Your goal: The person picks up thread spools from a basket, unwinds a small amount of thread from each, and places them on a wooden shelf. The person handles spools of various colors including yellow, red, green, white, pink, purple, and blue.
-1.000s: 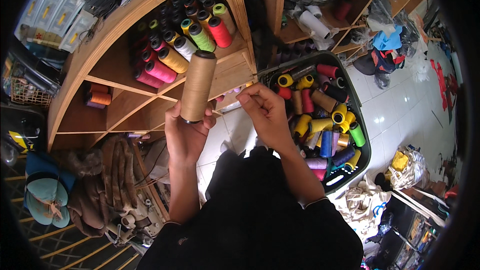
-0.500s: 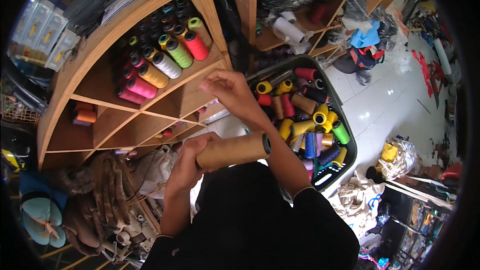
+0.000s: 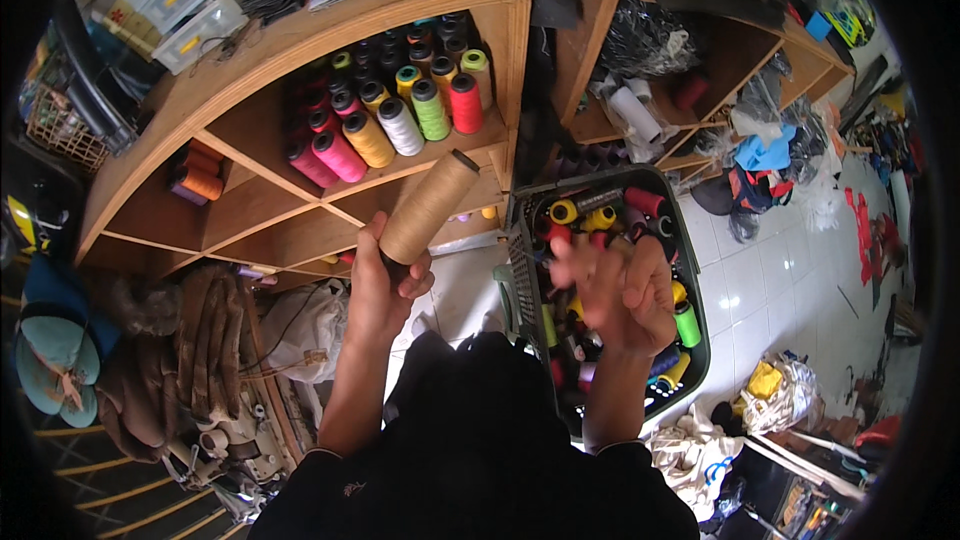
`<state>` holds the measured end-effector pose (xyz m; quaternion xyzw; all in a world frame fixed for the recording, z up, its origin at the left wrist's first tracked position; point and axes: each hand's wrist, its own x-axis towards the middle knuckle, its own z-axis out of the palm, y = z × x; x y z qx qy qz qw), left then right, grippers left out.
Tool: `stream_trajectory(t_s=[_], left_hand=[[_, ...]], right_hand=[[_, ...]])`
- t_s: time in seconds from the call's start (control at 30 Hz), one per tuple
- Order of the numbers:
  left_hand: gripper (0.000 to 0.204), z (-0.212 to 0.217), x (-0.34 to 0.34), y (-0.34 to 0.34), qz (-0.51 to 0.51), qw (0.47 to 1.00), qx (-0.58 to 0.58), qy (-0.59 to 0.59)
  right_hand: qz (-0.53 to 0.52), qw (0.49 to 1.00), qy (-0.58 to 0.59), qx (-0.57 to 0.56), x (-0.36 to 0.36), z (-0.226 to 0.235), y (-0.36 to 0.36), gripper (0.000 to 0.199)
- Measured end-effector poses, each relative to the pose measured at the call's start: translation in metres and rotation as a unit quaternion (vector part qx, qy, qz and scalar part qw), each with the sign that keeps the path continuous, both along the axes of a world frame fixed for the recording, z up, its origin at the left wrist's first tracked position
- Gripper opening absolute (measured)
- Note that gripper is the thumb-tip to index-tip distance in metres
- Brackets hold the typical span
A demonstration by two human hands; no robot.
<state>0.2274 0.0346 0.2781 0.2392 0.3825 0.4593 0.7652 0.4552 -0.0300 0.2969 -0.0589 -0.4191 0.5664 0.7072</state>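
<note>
My left hand [image 3: 385, 275] is closed round the lower end of a tan thread spool [image 3: 432, 208], which tilts up toward the right in front of the shelf. Over the dark basket [image 3: 693, 285] hangs my right hand [image 3: 622, 295], fingers spread and slightly blurred, with nothing seen in it. Beneath it the basket holds many thread spools, among them a green spool [image 3: 686, 324] and a yellow spool [image 3: 563, 211]; the hand hides part of them. Upright spools stand in rows on the wooden shelf [image 3: 300, 202], with a white spool [image 3: 400, 127] and a red spool [image 3: 465, 103] in front.
Orange spools [image 3: 197, 178] sit in a lower left compartment. A second wooden shelf [image 3: 590, 50] with plastic-wrapped goods stands at the back right. White cloth bags [image 3: 695, 460] lie on the tiled floor at right. Brown gloves [image 3: 205, 345] hang at left.
The tan spool has turned from nearly level to upright-tilted in my left hand. My right hand has swung from near the shelf to above the basket, its fingers spreading. The view has shifted.
</note>
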Motion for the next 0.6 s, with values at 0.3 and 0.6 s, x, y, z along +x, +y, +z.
stream_trajectory(t_s=[0.3,0.6], left_hand=[[0.059,0.009,-0.025,0.004,-0.095,0.976,-0.031,-0.194],[0.049,0.012,-0.015,0.004,-0.061,0.991,-0.023,-0.119]], right_hand=[[-0.063,0.994,0.002,-0.085,0.009,-0.028,0.018,0.02],[-0.102,0.99,-0.033,-0.09,0.018,-0.025,0.021,0.019]])
